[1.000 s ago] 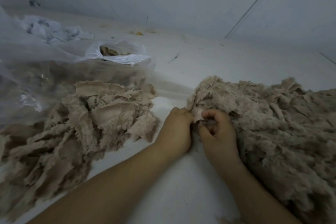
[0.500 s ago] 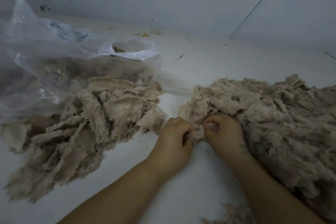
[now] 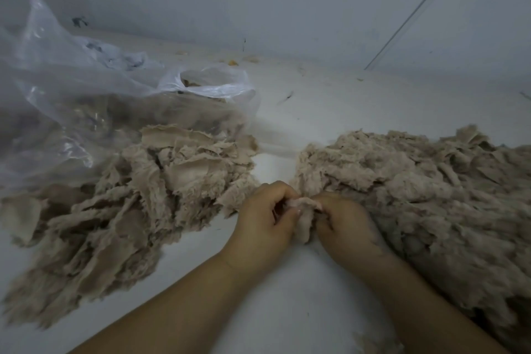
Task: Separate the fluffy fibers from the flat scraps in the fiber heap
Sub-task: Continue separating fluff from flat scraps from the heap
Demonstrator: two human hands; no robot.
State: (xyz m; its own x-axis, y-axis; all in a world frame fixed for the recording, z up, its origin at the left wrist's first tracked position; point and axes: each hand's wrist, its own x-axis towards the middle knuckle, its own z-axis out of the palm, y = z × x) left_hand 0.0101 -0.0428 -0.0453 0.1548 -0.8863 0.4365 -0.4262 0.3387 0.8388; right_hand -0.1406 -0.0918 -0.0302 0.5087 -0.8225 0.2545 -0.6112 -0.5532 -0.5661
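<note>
A large beige fiber heap [image 3: 425, 204] covers the right side of the white surface. To the left lies a separate pile of flat, ragged-edged scraps [image 3: 129, 210]. Between them, at the heap's near-left edge, my left hand [image 3: 263, 223] and my right hand [image 3: 347, 224] both pinch one small pale fiber piece [image 3: 306, 217], which hangs down between the fingers. The curled fingers hide part of that piece.
A clear plastic bag [image 3: 71, 100] with more beige material inside lies at the back left, its mouth [image 3: 209, 83] open toward the wall. A grey wall [image 3: 287, 3] rises behind. A small tuft [image 3: 376, 345] lies at the bottom edge. White surface [image 3: 287, 296] shows between my forearms.
The small piece has come out of the heap's edge and now hangs between both hands, which have shifted slightly toward me. The view has tilted a little.
</note>
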